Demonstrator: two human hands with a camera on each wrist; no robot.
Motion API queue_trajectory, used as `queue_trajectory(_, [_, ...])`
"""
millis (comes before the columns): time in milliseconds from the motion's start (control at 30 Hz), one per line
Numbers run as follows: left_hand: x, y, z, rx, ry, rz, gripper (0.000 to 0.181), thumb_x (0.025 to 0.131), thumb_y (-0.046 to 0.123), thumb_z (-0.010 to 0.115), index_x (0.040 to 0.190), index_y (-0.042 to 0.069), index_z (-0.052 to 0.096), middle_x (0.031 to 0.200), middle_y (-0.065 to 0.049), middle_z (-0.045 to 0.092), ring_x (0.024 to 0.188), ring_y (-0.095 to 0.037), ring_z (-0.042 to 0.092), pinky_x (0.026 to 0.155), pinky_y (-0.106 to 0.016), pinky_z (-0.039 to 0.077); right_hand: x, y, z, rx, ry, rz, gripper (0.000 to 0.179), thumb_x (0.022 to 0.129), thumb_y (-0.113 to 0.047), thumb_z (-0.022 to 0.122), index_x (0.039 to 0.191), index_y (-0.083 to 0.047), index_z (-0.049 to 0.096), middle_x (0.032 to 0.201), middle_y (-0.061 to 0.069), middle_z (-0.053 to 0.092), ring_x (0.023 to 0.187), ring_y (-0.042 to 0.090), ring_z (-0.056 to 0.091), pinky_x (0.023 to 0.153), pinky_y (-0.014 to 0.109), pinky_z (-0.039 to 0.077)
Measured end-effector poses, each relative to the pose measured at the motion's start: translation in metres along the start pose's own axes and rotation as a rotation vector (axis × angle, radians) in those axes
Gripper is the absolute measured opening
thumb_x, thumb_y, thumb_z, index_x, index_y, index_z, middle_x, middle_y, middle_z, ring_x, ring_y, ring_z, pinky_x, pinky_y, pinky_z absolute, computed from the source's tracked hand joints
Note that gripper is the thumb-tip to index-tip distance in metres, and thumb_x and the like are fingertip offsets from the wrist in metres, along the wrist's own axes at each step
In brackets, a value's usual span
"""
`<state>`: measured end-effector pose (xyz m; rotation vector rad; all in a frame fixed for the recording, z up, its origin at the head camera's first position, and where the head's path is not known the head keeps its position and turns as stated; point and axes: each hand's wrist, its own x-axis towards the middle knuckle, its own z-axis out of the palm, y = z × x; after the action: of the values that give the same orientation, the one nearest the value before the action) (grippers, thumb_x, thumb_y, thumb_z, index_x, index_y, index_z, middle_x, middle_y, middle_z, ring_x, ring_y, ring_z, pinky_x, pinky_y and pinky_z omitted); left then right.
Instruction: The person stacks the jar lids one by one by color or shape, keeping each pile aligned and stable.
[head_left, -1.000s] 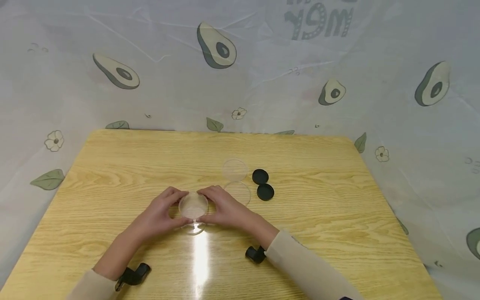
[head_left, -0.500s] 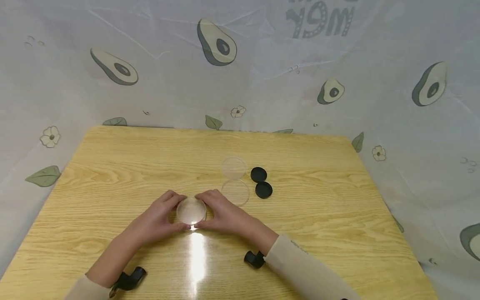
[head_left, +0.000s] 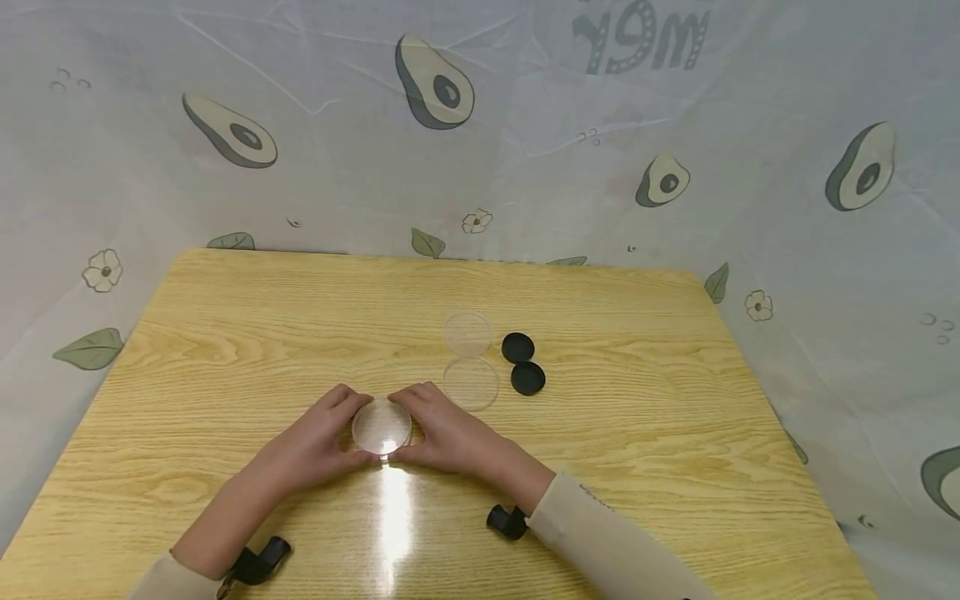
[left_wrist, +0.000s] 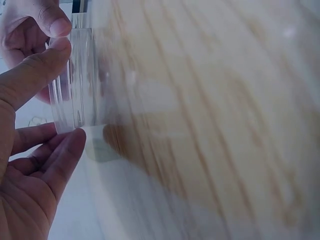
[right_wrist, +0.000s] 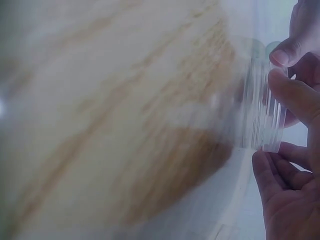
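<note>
A clear petri dish (head_left: pixel 382 427) sits on the table in the head view, its round lid over the lower part. My left hand (head_left: pixel 318 433) grips its left side, thumb near the front and fingers at the back. From the right, my right hand (head_left: pixel 447 433) grips the same rim in a mirrored way, the two thumbs nearly meeting in front. The left wrist view shows the stacked clear walls of the dish (left_wrist: pixel 75 82) between thumb and fingertips. In the right wrist view the dish (right_wrist: pixel 262 107) stands close against the wood, held by thumb and fingers.
Behind and right of the hands lie two clear round dish pieces (head_left: pixel 445 382) (head_left: pixel 468 335), one behind the other. Two shallow black round caps (head_left: pixel 528 378) (head_left: pixel 517 348) lie beside them. The wooden table (head_left: pixel 637 467) ends at a patterned curtain (head_left: pixel 525 167).
The lid, held by both hands, has come down onto the lower part of the dish, which earlier showed as a separate ring in front. The other pieces stay put; the head view shifts slightly.
</note>
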<state>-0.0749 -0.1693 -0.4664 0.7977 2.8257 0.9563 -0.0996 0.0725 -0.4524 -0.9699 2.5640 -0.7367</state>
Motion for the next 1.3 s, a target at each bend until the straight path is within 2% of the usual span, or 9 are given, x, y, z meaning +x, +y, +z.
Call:
queue_trajectory(600, [0.0006, 0.0039, -0.0001, 0.049, -0.007, 0.024, 0.067, 0.078, 0.031, 0.094, 0.128, -0.002, 0.065, 0.112, -0.004, 0.062, 0.096, -0.011, 0.059, 0.082, -0.033, 0.057, -0.0028, 0.0040, 0.0007, -0.008, -0.002, -0.028, 0.076, 0.093, -0.041, 0.079, 0.153, -0.007, 0.048, 0.152, 0.008, 0.053, 0.143, 0.019, 0.047, 0.119, 0.034, 0.045])
queue_trajectory(1000, [0.0000, 0.0049, -0.0009, 0.052, -0.048, 0.003, 0.069, 0.081, 0.036, 0.092, 0.131, -0.002, 0.063, 0.115, -0.005, 0.061, 0.097, -0.012, 0.060, 0.082, -0.034, 0.058, -0.0025, 0.0019, 0.0033, 0.002, -0.022, 0.007, 0.076, 0.093, -0.041, 0.080, 0.154, -0.008, 0.048, 0.151, 0.007, 0.053, 0.142, 0.019, 0.048, 0.119, 0.033, 0.045])
queue_trajectory(1300, [0.0000, 0.0021, -0.0005, 0.070, -0.009, 0.004, 0.072, 0.082, 0.030, 0.091, 0.136, -0.007, 0.060, 0.117, -0.009, 0.061, 0.096, -0.012, 0.058, 0.082, -0.034, 0.057, 0.0021, 0.0011, 0.0042, -0.017, -0.004, 0.023, 0.077, 0.094, -0.042, 0.078, 0.155, -0.007, 0.046, 0.152, 0.006, 0.053, 0.143, 0.019, 0.047, 0.119, 0.033, 0.044])
